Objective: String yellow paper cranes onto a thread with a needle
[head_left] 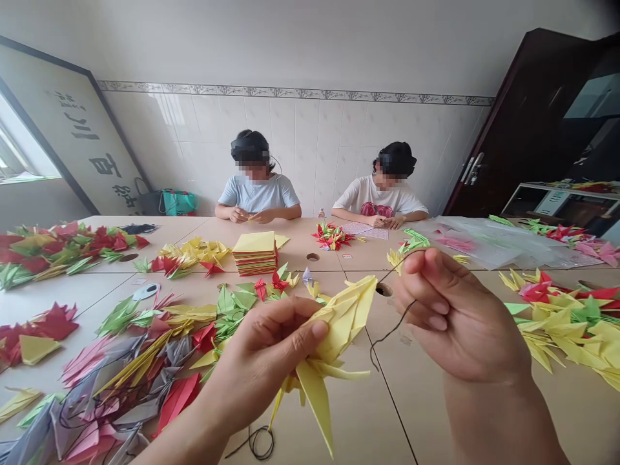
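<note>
My left hand (pixel 276 361) pinches a yellow folded paper crane (pixel 341 320) between thumb and fingers, with more yellow folded points hanging just below it. My right hand (pixel 450 310) is closed, thumb against forefinger, on a dark thread (pixel 394 329). From these fingers one length runs left toward the tip of the yellow paper, and a loose end dangles below. Whether a needle sits in the pinch cannot be made out. Under my left hand a coil of dark cord (pixel 261 442) lies on the table.
Folded paper in grey and pink (pixel 111 394) heaps at left; yellow and green pieces (pixel 576 329) spread at right. A stack of square paper (pixel 255 253) stands mid-table, near a round table hole (pixel 384 289). Two people (pixel 259 184) sit across, both working with their hands.
</note>
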`<act>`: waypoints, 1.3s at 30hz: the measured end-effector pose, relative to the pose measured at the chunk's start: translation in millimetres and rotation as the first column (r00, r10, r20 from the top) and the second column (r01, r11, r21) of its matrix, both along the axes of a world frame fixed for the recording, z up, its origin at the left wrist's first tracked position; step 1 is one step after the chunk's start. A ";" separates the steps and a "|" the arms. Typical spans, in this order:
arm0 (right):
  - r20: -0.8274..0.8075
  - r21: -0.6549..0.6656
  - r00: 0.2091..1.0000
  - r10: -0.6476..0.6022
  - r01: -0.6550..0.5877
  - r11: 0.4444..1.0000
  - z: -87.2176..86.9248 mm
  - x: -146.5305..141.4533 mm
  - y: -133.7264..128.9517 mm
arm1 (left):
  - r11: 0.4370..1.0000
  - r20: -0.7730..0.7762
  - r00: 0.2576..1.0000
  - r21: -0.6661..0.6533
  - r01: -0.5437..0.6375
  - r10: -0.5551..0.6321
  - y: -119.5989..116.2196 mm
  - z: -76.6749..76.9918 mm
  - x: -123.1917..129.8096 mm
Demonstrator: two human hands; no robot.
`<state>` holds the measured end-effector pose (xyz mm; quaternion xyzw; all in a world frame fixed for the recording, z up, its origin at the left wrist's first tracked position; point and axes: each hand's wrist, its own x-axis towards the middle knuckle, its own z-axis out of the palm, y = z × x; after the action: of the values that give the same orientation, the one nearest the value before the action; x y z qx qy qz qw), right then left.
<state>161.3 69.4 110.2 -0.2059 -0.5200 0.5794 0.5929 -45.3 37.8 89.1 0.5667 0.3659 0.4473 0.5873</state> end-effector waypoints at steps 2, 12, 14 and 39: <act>-0.029 0.009 0.999 -0.043 0.043 0.999 0.3 1.8 1.1 | 1.000 -0.008 1.000 -0.004 0.004 -0.005 -0.3 -0.1 -0.1; 0.515 0.343 0.687 -0.513 0.383 0.858 -3.7 -1.5 -1.8 | 0.994 0.058 0.993 0.033 -0.101 0.099 -0.2 -1.6 -0.1; 0.590 0.244 0.768 -0.249 0.124 0.962 -7.4 -10.7 -6.6 | 0.990 0.029 0.994 0.081 -0.111 0.109 0.1 -2.8 2.0; 0.412 0.111 0.910 0.054 -0.109 0.988 -21.9 -35.7 -7.0 | 0.988 0.161 0.979 0.077 -0.135 0.122 -0.7 -5.2 7.8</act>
<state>125.5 62.4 88.3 -0.2606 -0.6775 0.5123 0.4589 -37.4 37.1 83.9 0.5305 0.3349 0.5428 0.5583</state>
